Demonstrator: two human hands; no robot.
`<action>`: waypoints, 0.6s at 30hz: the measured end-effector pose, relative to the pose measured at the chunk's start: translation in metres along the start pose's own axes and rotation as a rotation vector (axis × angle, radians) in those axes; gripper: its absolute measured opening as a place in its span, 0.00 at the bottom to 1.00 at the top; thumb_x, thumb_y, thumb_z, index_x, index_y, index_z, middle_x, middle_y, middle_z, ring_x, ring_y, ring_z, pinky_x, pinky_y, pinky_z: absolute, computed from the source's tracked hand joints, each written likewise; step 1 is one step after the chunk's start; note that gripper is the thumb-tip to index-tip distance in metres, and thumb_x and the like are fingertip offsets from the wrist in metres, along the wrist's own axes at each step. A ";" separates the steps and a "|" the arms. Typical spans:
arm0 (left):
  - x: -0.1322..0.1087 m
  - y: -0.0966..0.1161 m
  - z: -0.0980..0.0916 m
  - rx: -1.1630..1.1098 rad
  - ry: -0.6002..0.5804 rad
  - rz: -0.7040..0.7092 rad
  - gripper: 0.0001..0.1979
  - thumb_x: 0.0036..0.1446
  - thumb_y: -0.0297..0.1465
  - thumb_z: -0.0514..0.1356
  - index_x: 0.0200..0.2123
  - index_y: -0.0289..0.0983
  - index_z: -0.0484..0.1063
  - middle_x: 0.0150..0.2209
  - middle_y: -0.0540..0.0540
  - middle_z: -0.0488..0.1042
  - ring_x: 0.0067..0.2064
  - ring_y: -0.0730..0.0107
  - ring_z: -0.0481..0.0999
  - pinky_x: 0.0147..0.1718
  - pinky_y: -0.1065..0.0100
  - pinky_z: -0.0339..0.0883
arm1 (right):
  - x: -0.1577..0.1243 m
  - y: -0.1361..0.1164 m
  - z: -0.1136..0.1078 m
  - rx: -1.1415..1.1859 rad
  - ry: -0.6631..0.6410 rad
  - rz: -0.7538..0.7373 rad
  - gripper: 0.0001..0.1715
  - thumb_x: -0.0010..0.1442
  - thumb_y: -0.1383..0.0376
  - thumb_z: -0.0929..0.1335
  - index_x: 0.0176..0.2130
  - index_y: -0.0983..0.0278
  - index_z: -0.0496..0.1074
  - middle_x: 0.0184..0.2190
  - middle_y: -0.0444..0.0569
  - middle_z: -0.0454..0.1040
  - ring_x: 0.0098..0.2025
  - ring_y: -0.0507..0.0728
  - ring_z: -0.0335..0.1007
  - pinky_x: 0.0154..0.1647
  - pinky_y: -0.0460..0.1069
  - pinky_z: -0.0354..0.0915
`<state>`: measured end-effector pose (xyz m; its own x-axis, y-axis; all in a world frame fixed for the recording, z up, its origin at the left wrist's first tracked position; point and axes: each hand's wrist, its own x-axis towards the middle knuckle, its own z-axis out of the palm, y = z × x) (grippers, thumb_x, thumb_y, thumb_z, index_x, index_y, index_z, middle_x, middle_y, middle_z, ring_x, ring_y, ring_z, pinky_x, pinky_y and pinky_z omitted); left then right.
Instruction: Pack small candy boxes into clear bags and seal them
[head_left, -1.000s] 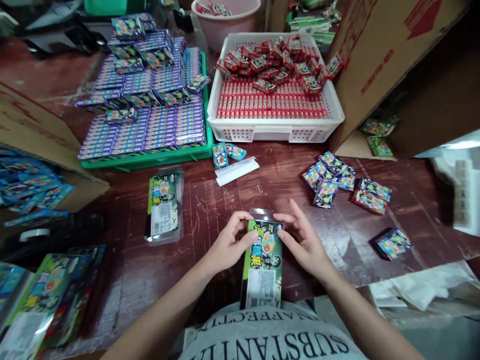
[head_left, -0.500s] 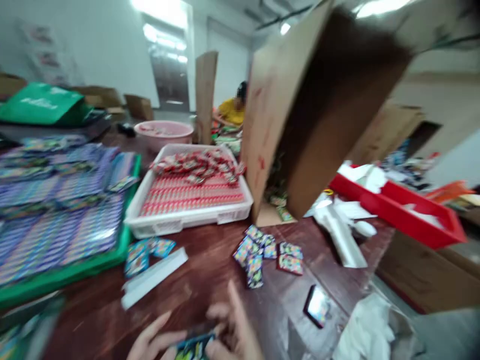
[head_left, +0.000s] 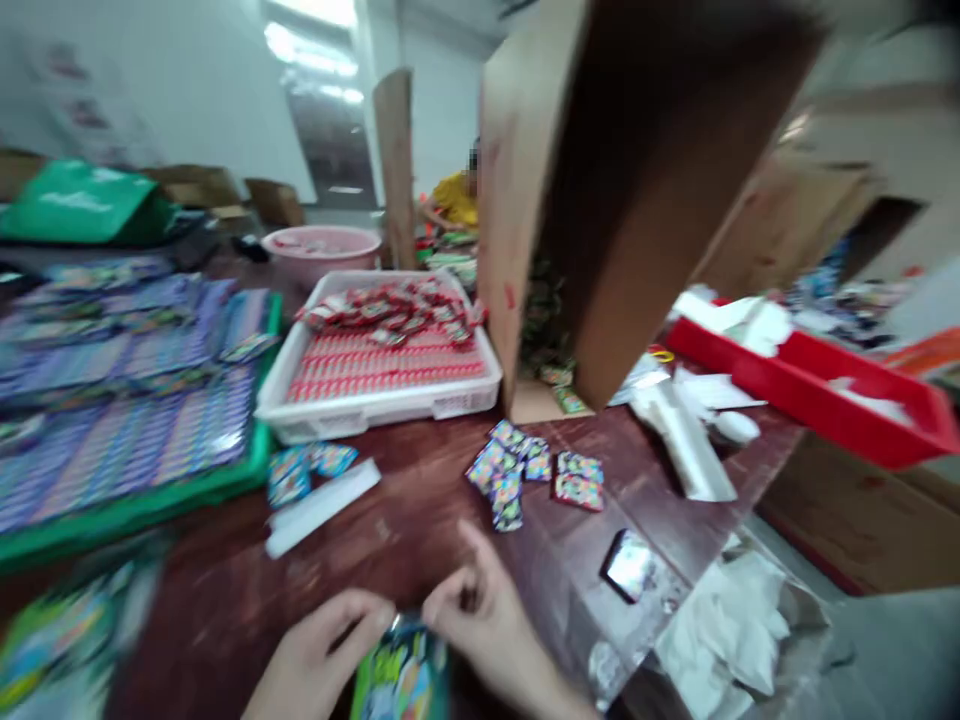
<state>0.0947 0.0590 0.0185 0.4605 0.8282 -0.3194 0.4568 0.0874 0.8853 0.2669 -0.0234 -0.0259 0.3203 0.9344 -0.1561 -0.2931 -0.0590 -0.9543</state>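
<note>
A green printed plastic bag [head_left: 397,680] with colourful pictures stands at the bottom middle of the view, its lower part cut off by the frame. My left hand [head_left: 322,640] pinches the bag's upper left corner between thumb and forefinger. At the upper right corner, my right hand [head_left: 487,620] closes thumb and a curled finger on the edge, while another finger points up and away. Beyond my hands lie several small dark patterned packets [head_left: 508,498] and a red-edged pair of packets [head_left: 579,490]. Two blue packets [head_left: 289,476] rest beside a white strip [head_left: 322,508].
A white tray [head_left: 390,405] holds red-and-white packets, and a green tray [head_left: 142,525] holds purple ones. An open cardboard box [head_left: 510,200] stands at the back. Right lie a phone [head_left: 630,565] and a red bin [head_left: 795,385]. A person in yellow [head_left: 456,198] sits behind.
The view has shifted, so the table's things appear higher. More of the green bag and of both my hands shows, with the fingers at the bag's top corners.
</note>
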 end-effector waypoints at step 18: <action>-0.072 -0.036 -0.005 -0.371 -0.038 0.149 0.09 0.59 0.33 0.67 0.41 0.35 0.76 0.44 0.43 0.81 0.45 0.66 0.79 0.48 0.62 0.72 | -0.029 -0.071 0.001 -0.572 -0.472 -0.112 0.12 0.67 0.54 0.68 0.40 0.58 0.78 0.55 0.51 0.75 0.60 0.59 0.68 0.62 0.56 0.63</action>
<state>0.0416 -0.0008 0.0110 0.5317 0.8266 -0.1845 0.0802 0.1677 0.9826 0.2776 -0.0456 0.0471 -0.1371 0.9894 -0.0473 0.2734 -0.0081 -0.9619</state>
